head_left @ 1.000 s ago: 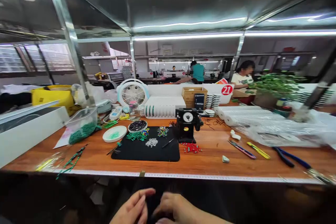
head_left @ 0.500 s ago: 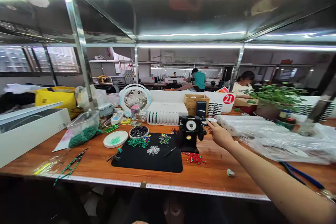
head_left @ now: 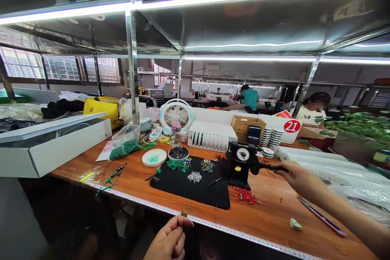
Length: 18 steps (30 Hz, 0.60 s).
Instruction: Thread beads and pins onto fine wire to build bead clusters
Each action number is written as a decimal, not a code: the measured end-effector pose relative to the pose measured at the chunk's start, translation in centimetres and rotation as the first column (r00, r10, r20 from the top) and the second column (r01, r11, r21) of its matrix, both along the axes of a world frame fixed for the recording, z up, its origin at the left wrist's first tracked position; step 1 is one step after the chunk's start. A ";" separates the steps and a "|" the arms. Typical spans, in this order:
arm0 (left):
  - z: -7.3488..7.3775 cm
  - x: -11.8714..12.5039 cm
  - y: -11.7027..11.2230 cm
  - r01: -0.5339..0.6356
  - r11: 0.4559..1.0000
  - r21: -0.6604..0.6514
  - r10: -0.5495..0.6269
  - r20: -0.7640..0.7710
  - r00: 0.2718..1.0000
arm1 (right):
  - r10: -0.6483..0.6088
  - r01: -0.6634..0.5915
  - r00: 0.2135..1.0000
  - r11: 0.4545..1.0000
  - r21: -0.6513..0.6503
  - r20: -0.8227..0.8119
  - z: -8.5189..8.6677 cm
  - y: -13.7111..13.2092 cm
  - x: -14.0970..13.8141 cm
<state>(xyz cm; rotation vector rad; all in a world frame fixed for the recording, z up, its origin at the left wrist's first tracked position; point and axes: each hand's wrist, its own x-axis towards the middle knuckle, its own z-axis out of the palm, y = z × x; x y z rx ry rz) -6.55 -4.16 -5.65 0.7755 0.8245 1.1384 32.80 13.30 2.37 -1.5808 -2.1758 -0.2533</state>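
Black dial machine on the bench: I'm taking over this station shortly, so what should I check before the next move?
Right hand on the black handle of the black dial machine: ok, fingers closed around it.
Left hand holding the small brass-coloured piece: ok, pinched between fingertips.
Reading on the white dial: cannot tell, too small to read.
Red-tipped pieces beside the machine's base: not ok, loose and close to it.
Slim blue-and-pink tool under the right forearm: ok, not touching it.
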 end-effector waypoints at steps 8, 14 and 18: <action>1.0 -0.3 -0.2 -0.060 0.995 -0.082 0.056 -0.048 0.997 | -0.089 0.100 0.990 0.990 -0.102 0.106 -1.7 6.9 -2.1; 1.7 -0.9 -0.1 -0.091 0.990 -0.109 0.085 -0.058 0.995 | 0.021 0.008 0.992 0.974 -0.225 0.124 -5.7 5.2 -1.7; 1.3 -1.6 -1.0 -0.041 0.990 -0.133 0.033 -0.061 0.998 | 0.037 -0.005 0.992 0.969 -0.247 0.125 -5.7 5.2 -1.4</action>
